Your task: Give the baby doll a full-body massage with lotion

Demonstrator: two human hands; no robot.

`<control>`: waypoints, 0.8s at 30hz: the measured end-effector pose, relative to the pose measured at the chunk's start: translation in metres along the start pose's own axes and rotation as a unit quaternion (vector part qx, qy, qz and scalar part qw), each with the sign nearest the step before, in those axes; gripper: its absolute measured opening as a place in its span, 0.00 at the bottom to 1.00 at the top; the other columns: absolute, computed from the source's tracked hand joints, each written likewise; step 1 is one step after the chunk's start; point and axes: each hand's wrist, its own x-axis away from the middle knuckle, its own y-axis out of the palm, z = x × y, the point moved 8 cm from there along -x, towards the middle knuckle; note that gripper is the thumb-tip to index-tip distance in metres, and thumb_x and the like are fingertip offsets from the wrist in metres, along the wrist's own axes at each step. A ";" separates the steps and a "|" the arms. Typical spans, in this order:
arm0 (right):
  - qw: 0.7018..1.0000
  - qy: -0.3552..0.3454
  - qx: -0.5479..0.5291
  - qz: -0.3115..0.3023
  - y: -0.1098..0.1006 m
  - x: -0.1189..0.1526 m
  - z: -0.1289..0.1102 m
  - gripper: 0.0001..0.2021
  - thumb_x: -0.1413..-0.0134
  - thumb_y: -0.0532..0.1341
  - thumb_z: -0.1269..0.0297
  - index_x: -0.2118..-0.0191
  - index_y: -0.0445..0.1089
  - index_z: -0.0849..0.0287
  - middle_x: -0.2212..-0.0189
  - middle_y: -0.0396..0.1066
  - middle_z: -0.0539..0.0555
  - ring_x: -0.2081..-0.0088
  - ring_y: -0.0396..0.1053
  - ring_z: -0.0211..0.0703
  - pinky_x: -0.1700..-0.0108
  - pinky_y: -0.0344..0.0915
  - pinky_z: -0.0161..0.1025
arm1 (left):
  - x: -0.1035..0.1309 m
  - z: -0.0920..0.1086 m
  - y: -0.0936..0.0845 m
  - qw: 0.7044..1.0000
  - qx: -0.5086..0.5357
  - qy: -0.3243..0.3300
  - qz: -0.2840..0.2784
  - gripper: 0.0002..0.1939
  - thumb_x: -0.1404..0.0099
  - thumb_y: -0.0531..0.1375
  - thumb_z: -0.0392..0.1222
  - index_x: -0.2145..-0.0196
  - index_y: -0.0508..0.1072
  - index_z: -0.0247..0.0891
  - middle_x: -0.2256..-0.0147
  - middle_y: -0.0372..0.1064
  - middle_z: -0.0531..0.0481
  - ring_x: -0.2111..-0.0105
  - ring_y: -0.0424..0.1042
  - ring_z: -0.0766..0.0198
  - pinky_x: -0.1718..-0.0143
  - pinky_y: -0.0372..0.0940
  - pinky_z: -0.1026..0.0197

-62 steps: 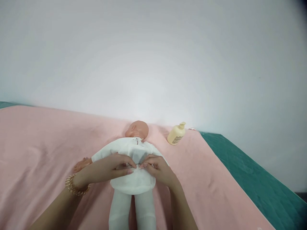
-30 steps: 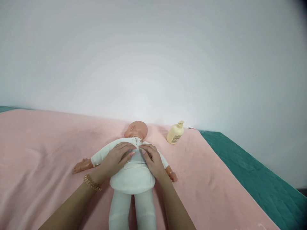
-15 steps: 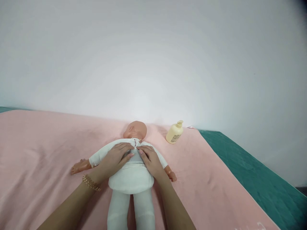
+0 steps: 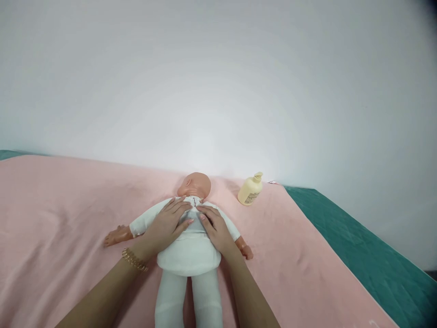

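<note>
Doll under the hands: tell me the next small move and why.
I'd suggest easing the left hand and right hand slightly apart across the doll. Both appear to rest open on its white top, gripping nothing, with fingertips close together just below the head, so an outward slide looks easiest.

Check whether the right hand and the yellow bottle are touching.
Apart: the head view shows pink cloth between the right hand and the yellow bottle.
</note>
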 end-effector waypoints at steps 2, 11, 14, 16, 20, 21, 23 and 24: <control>1.000 0.005 0.003 -0.007 0.001 0.000 0.000 0.18 0.33 0.53 0.55 0.47 0.71 0.56 0.46 0.71 0.55 0.42 0.63 0.46 0.37 0.56 0.49 | 0.001 -0.001 0.002 1.000 0.001 -0.005 -0.009 0.20 0.28 0.49 0.51 0.47 0.68 0.37 0.47 0.71 0.42 0.41 0.64 0.52 0.36 0.52 0.41; 1.000 0.005 0.008 -0.002 0.000 0.001 -0.002 0.18 0.33 0.52 0.54 0.46 0.71 0.55 0.46 0.71 0.55 0.42 0.63 0.45 0.36 0.56 0.48 | 0.000 -0.003 0.001 1.000 0.014 -0.005 -0.001 0.18 0.28 0.50 0.51 0.48 0.69 0.38 0.48 0.72 0.43 0.42 0.65 0.53 0.37 0.55 0.43; 1.000 -0.001 0.005 0.012 -0.002 0.002 -0.004 0.19 0.33 0.52 0.54 0.44 0.68 0.56 0.43 0.67 0.56 0.39 0.60 0.44 0.35 0.54 0.47 | -0.001 -0.001 -0.004 1.000 0.016 -0.003 0.014 0.18 0.28 0.51 0.49 0.49 0.69 0.36 0.47 0.71 0.41 0.41 0.64 0.53 0.38 0.58 0.45; 1.000 0.000 0.007 0.005 -0.001 0.002 -0.004 0.21 0.33 0.52 0.53 0.41 0.66 0.56 0.40 0.64 0.55 0.37 0.57 0.43 0.33 0.51 0.47 | -0.001 0.000 -0.005 1.000 0.015 0.000 0.021 0.19 0.28 0.50 0.48 0.47 0.68 0.35 0.45 0.68 0.40 0.40 0.61 0.53 0.38 0.57 0.46; 0.999 0.007 0.028 -0.029 0.004 0.003 -0.001 0.24 0.33 0.51 0.50 0.37 0.62 0.55 0.37 0.60 0.55 0.35 0.54 0.45 0.32 0.49 0.50 | 0.000 -0.002 -0.003 1.000 0.006 -0.007 0.024 0.23 0.28 0.50 0.50 0.42 0.64 0.33 0.40 0.63 0.38 0.37 0.58 0.53 0.37 0.55 0.44; 0.999 0.008 0.032 -0.035 0.005 0.002 -0.001 0.24 0.33 0.51 0.50 0.37 0.61 0.55 0.37 0.60 0.55 0.35 0.54 0.46 0.32 0.49 0.51 | 0.001 -0.003 -0.002 1.000 0.005 -0.009 0.021 0.24 0.28 0.49 0.51 0.41 0.64 0.33 0.40 0.64 0.38 0.38 0.59 0.52 0.37 0.56 0.44; 0.998 0.009 0.037 -0.044 0.006 0.002 -0.001 0.25 0.33 0.50 0.48 0.37 0.62 0.54 0.37 0.61 0.55 0.35 0.54 0.47 0.33 0.50 0.52 | 0.001 -0.005 0.001 1.000 0.003 -0.014 0.014 0.24 0.28 0.49 0.52 0.42 0.65 0.34 0.42 0.66 0.38 0.39 0.61 0.51 0.38 0.57 0.43; 0.998 0.010 0.039 -0.047 0.006 0.002 -0.001 0.25 0.33 0.50 0.48 0.37 0.62 0.53 0.37 0.62 0.55 0.36 0.55 0.47 0.33 0.50 0.52 | 0.001 -0.005 0.002 1.000 0.002 -0.014 0.011 0.24 0.28 0.49 0.52 0.43 0.66 0.34 0.43 0.68 0.38 0.40 0.62 0.51 0.38 0.58 0.42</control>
